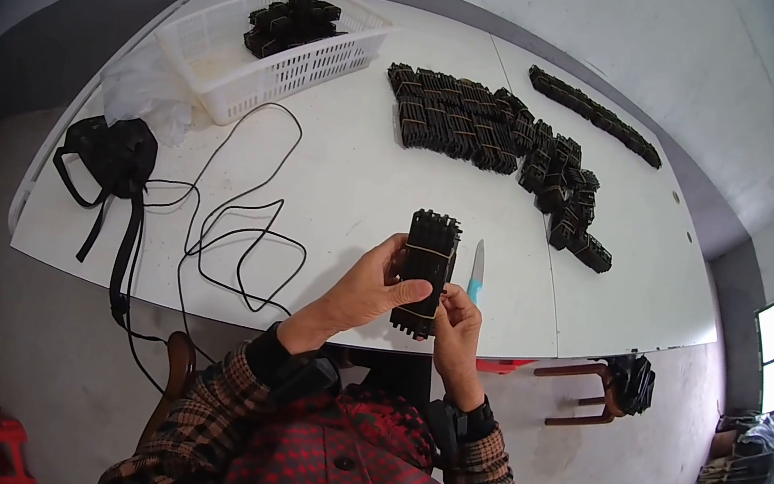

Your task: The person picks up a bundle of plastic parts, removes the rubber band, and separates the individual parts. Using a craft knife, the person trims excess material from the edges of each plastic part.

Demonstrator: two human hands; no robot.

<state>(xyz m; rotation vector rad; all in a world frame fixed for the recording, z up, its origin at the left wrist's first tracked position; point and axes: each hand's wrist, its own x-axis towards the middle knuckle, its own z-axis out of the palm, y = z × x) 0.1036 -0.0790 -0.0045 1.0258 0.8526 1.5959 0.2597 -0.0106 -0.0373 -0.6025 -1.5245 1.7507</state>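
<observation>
Upright over the front of the white table, a bundle of thin black strips is between my hands. Tan bands circle it near the top and near the bottom. My left hand is closed around its left side, thumb across the front. At the lower right edge, my right hand pinches the bundle near the lower band; some of its fingertips are hidden behind. Just right of the bundle lies a knife with a light blue handle, blade pointing away from me.
Stacked banded black bundles stand at the far middle, trailing right. A long black row lies behind them. A white basket holds more bundles at the far left. Looped black cable and a black strapped bag occupy the left.
</observation>
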